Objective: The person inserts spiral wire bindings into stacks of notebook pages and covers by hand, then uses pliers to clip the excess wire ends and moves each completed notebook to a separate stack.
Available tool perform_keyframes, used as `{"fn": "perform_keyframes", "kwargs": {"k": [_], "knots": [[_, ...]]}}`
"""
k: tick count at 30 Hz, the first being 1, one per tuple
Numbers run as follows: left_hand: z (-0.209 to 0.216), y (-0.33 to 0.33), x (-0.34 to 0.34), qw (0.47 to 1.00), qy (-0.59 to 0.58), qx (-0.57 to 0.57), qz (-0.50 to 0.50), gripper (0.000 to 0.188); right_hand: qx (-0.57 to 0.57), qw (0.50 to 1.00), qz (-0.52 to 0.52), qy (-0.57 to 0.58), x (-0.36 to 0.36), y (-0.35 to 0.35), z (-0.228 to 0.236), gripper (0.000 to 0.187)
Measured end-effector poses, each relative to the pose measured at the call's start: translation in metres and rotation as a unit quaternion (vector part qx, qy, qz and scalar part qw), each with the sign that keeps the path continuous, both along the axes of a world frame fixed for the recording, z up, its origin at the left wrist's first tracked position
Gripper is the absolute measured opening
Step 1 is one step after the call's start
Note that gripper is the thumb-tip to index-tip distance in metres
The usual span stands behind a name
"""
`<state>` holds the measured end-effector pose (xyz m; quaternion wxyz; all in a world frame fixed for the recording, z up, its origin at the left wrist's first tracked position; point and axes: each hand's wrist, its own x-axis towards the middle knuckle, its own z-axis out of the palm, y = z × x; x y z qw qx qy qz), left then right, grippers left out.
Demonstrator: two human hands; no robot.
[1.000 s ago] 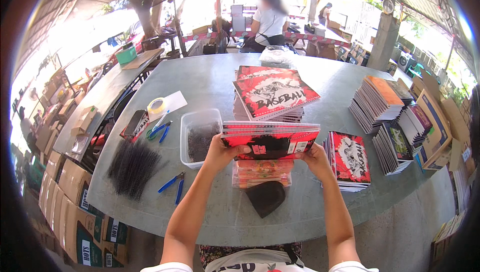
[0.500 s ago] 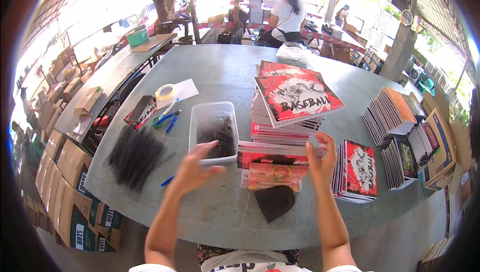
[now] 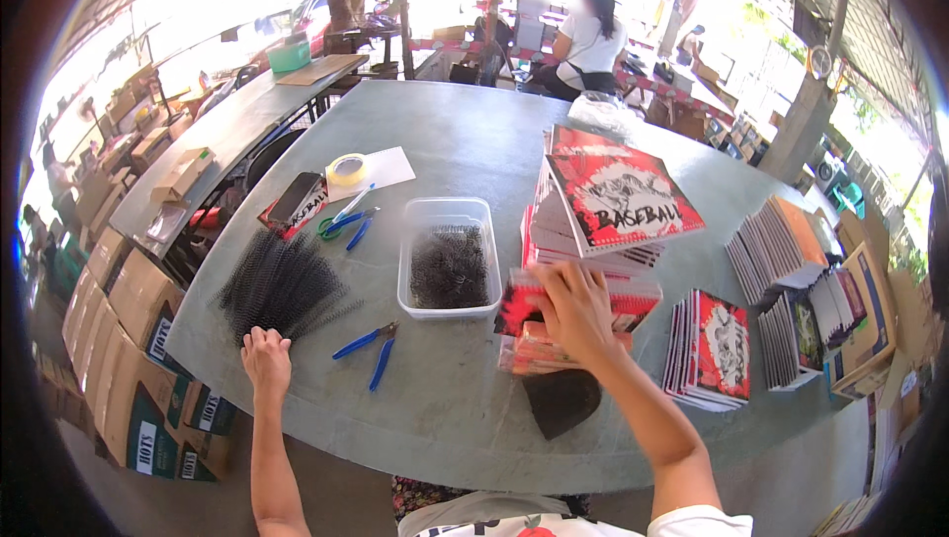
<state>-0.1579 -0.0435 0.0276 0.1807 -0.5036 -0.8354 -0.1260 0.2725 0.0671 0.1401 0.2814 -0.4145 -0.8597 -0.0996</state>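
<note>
My right hand lies flat on a low stack of red-covered notebooks near the table's front edge. Behind that stack rises a taller pile of red notebooks with a printed cover on top. My left hand reaches far left and touches the near end of a heap of black spiral binding coils; its fingers curl at the coils' tips. A clear plastic tub with more black coils stands between my hands. Blue-handled pliers lie just right of my left hand.
A black pouch lies at the front edge. Tape roll, white paper, blue scissors and a phone sit at the left back. Fanned notebook stacks line the right. Cardboard boxes stand left. A person sits beyond the table.
Both hands let go of the red notebook they were holding up. The left hand swung out left to the coil heap; the right hand came down onto the low stack.
</note>
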Motion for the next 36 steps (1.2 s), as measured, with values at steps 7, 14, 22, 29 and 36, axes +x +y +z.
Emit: {"fn": "perform_keyframes", "kwargs": {"k": [7, 14, 22, 29, 36], "knots": [[0.045, 0.008, 0.030, 0.906, -0.111, 0.375, -0.161, 0.020, 0.210, 0.973, 0.096, 0.012, 0.016, -0.031, -0.034, 0.036], [0.118, 0.004, 0.079, 0.731, -0.490, 0.411, -0.237, 0.015, -0.059, 0.977, 0.098, 0.179, 0.033, -0.013, 0.034, 0.019], [0.132, 0.024, 0.133, 0.672, -0.578, 0.350, -0.303, 0.016, -0.142, 0.948, 0.047, 0.282, 0.041, 0.059, 0.053, 0.029], [0.140, 0.027, 0.125, 0.595, -0.595, 0.420, -0.341, 0.022, -0.093, 0.993, 0.078, 0.009, -0.004, -0.020, 0.026, 0.032], [0.136, 0.027, 0.162, 0.682, -0.626, 0.115, -0.360, 0.036, 0.194, 0.973, 0.127, 0.000, 0.008, -0.029, -0.001, 0.029]]}}
